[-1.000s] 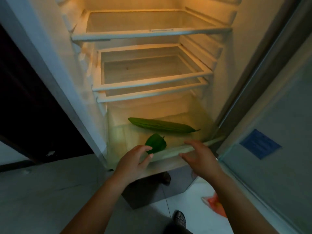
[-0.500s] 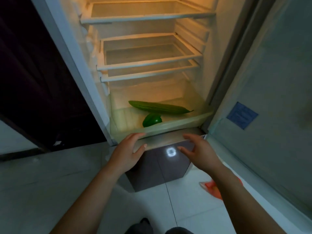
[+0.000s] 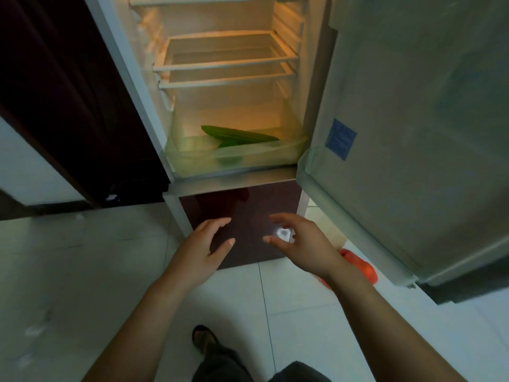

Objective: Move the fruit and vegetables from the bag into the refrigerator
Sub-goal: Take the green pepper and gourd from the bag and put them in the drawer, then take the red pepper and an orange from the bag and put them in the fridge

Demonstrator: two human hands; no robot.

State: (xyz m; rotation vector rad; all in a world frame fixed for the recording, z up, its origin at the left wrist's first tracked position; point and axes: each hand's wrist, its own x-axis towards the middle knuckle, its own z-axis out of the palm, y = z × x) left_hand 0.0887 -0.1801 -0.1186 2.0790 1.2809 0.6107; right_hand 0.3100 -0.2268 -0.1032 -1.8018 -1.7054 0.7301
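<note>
**Now: both hands released, produce left in the drawer**

Only part of the refrigerator (image 3: 132, 78) is seen; its top shelves are cut off by the upper edge of the view. Inside the translucent crisper drawer (image 3: 190, 158), the long green vegetable (image 3: 239, 135) is laid toward the back edge, its lower side masked by the drawer's front wall. The green pepper (image 3: 230, 160) is made out only as a blurred green patch through that front wall, near its middle. The orange-red bag (image 3: 360, 264) is left on the floor under the open door (image 3: 413, 133), largely hidden behind the right forearm. The left hand (image 3: 202, 249) and right hand (image 3: 300, 241) are held apart before the dark lower door (image 3: 242, 210), fingers loosely spread, nothing grasped.

Half a second ago the hands were held at the drawer's front edge; they have since been drawn down and away. The pepper, then seen clearly over the rim, is now veiled.
</note>
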